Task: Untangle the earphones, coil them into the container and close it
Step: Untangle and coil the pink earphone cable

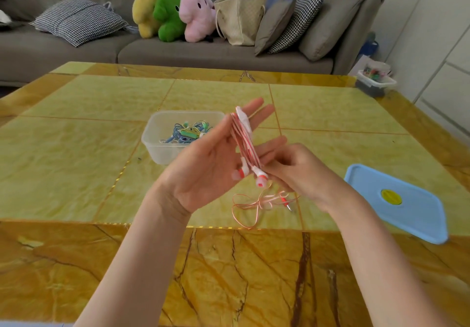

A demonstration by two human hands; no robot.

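Three plush toys point(175, 12), one lid point(396, 203)

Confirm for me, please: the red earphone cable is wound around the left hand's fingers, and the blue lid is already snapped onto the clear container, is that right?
Not quite. The red earphone cable is indeed wound around the left hand, but the blue lid is not on the clear container; the head view shows it lying apart on the table, right of the open container.

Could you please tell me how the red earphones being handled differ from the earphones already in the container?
The red earphones are red and white; the earphones in the container are blue, green and yellow. The red earphones are wound around the left hand, guided by the right hand, with their tail and plug trailing on the table; the earphones in the container lie loose inside the clear container. Both are thin wired earphones.
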